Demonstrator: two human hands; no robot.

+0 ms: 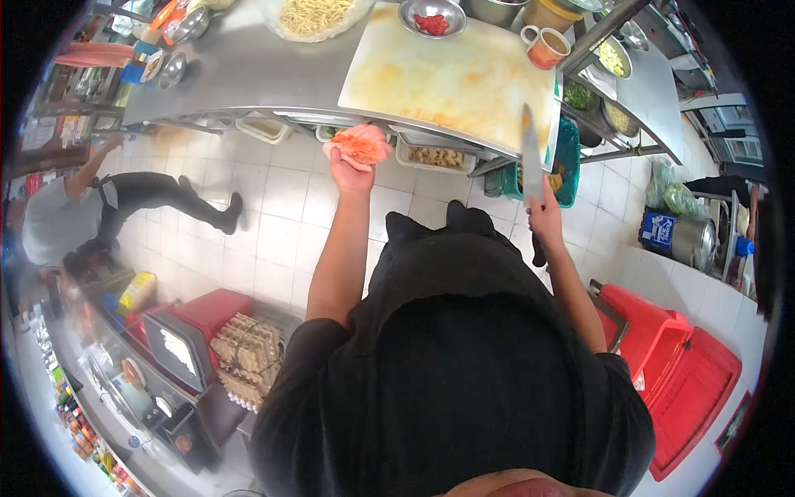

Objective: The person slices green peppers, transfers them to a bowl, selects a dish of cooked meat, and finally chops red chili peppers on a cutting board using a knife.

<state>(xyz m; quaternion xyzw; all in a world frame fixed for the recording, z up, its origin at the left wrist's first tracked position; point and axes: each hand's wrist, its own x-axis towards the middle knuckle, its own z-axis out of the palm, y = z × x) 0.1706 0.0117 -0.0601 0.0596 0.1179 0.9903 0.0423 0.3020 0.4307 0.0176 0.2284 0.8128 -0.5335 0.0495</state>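
In my left hand (351, 176) is a crumpled pink, orange-streaked cloth (368, 142), held just off the front edge of the counter. My right hand (543, 217) grips a large kitchen knife (534, 157) by its dark handle. The blade points away from me, its tip over the right edge of the white cutting board (447, 74). Yellow-orange stains and a wet sheen cover the board. At its far edge stands a metal bowl (432, 18) with some red pieces inside.
An orange-and-white mug (546, 48) stands at the board's far right corner. Noodles in a plastic bag (315, 16) lie on the steel counter (240, 70). Below are a teal bin (568, 161) and food trays (435, 157). A red chair (687, 373) is behind right; another person (74, 207) is at left.
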